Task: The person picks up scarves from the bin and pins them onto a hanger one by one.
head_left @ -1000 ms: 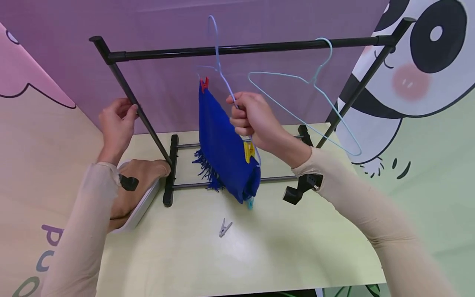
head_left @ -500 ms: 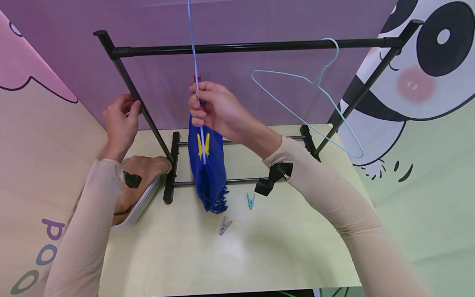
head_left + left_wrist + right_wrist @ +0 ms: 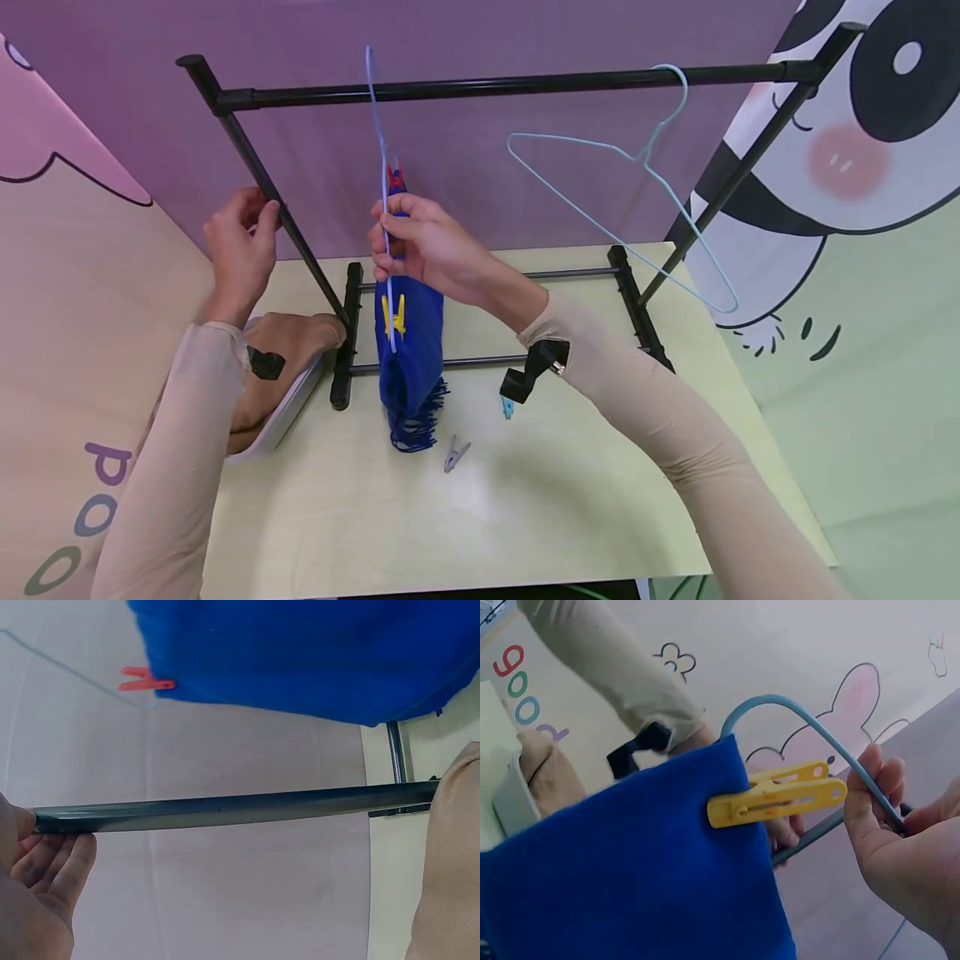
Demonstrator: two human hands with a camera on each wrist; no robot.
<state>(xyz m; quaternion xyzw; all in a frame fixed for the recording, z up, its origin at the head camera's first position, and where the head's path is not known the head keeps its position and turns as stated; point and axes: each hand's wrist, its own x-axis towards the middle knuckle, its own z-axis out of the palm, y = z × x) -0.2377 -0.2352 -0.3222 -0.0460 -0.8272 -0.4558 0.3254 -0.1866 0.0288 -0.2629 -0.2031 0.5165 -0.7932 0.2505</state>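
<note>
Technician: Report the hand states and the load position.

Operator: In my head feed, the right hand (image 3: 408,237) has curled fingers pinching the lilac-blue wire hanger (image 3: 380,137), below the top bar of the black garment rack (image 3: 525,86). The left hand (image 3: 242,242) pinches the rack's left upright between thumb and fingers. The blue fringed scarf (image 3: 411,367) hangs below the rack's top bar, toward its left upright.

Technician: List the fault risks.

Operator: First, hook seating. The hook overlaps the top bar in my view, but I cannot confirm that it bears on it; releasing an unseated hook could drop the load. Second, clip slip. I cannot verify that the red clothespin (image 3: 395,178) or the yellow clothespin (image 3: 769,808) grips wire as well as fabric; a jolt could free a corner. Third, rack shift. A sideways pull on the wire could rock the frame should the left hand's hold slacken.

Technician: Describe the scarf.

Operator: Saturated blue, matte, apparently soft. It hangs folded and narrow in the head view, dark-creased near its lower end, with stringy fringe lowest, in front of the rack's front lower rail. The red clothespin marks an upper corner; the yellow one bites an edge nearer the camera.
</note>
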